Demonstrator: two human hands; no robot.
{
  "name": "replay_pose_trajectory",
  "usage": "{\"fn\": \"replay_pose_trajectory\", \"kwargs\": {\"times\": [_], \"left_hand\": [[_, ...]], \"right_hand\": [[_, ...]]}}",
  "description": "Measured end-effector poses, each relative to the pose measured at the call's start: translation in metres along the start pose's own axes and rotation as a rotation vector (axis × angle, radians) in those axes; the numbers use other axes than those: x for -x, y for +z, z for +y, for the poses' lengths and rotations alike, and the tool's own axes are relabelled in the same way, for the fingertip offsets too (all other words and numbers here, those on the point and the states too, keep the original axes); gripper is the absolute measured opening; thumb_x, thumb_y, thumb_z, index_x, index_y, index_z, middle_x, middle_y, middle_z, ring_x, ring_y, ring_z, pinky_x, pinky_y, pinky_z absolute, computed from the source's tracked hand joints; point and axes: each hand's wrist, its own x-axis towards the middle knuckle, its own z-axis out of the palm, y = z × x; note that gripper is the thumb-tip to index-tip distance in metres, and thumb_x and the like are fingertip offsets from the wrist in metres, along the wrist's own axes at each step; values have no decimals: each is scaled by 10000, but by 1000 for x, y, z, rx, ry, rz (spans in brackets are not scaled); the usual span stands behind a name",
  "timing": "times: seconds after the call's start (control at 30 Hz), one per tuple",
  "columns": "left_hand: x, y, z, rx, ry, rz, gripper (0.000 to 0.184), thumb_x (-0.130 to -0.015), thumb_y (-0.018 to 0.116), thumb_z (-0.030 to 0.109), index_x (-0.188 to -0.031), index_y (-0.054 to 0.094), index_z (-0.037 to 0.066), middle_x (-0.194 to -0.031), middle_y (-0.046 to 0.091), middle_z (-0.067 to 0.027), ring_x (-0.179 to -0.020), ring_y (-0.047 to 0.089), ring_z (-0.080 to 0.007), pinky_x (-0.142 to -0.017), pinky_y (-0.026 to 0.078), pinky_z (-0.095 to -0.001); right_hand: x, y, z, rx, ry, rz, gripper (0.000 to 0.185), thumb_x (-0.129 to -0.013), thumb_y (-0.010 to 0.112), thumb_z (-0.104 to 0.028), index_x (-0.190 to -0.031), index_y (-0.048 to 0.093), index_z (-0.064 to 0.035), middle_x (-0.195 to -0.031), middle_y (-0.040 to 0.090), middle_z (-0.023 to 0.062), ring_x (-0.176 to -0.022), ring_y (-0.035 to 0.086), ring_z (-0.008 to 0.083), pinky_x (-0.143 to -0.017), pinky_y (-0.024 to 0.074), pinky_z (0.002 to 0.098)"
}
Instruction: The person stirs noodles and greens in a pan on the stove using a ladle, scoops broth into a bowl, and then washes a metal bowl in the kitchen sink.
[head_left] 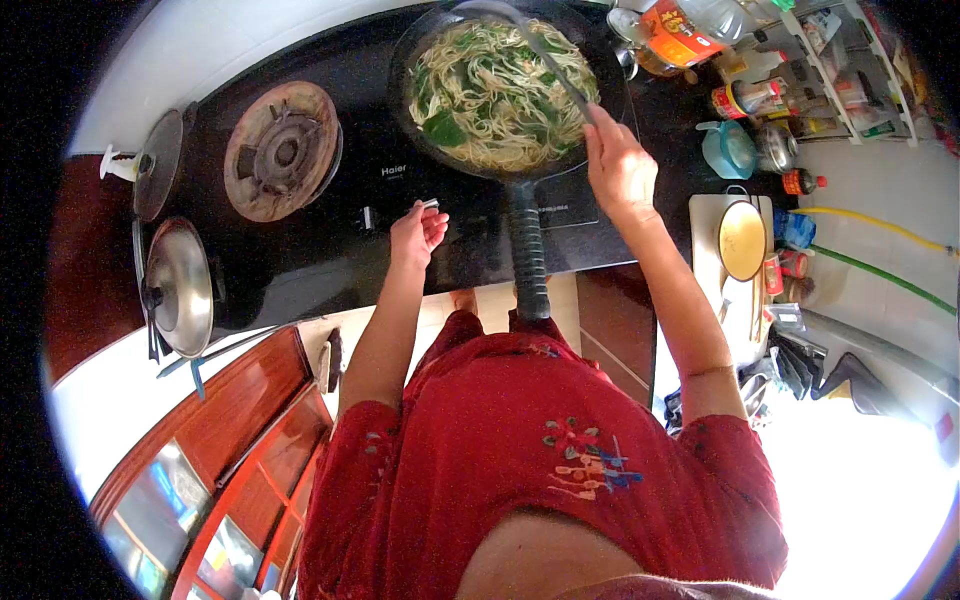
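My right hand (620, 165) is closed round the handle of a metal spatula (545, 55), whose broad end reaches to the far side of the wok. Noodles with green leaves (500, 95) fill the black wok (402, 105), which sits on the right side of the stove. Its ribbed black handle (530, 250) points toward my body. Low at the stove's front, my left hand (415, 238) pinches a silver stove knob (430, 204) between thumb and fingers. A second knob (368, 218) is just left of it.
An unused burner (285, 150) lies left of the wok. Pan lids (180, 285) hang over the stove's left edge. Bottles (690, 35), a blue container (727, 150) and a yellow bowl (742, 240) on a board crowd the right side. Red cabinet doors (240, 470) are at lower left.
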Motion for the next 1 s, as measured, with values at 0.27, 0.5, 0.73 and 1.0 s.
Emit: {"fn": "replay_pose_trajectory", "kwargs": {"times": [0.27, 0.5, 0.73, 1.0], "left_hand": [[-4, 1, -4, -2, 26, 45, 243, -837, 593, 282, -788, 575, 44, -706, 637, -107, -550, 593, -164, -478, 467, -242], [-3, 6, -3, -36, 22, 106, 218, -839, 591, 256, -774, 575, 48, -705, 639, -102, -546, 594, -159, -478, 467, -241], [-2, 7, -1, -27, 35, 98, 210, -843, 586, 233, -758, 569, 42, -691, 636, -104, -541, 597, -160, -487, 486, -249], [-2, 7, 2, -46, 49, 104, 207, -823, 612, 205, -743, 564, 20, -682, 627, -111, -584, 624, -186, -502, 512, -260]], "right_hand": [[29, -48, -12, -133, -239, -164, 286, -754, 621, -103, -1038, 605, -134, -731, 511, 70, -603, 557, 240, -493, 460, 342], [38, -100, 38, 172, -332, -348, 473, -683, 537, -2, -1104, 584, -214, -837, 518, 60, -686, 572, 233, -538, 500, 336], [21, -146, 55, -154, -64, -285, 336, -795, 571, -55, -1123, 582, -128, -905, 603, 100, -793, 599, 243, -677, 477, 302], [-4, -233, 57, -424, 558, -371, 346, -816, 561, -128, -1158, 563, -75, -776, 524, -32, -677, 439, 37, -580, 361, 166]]}}
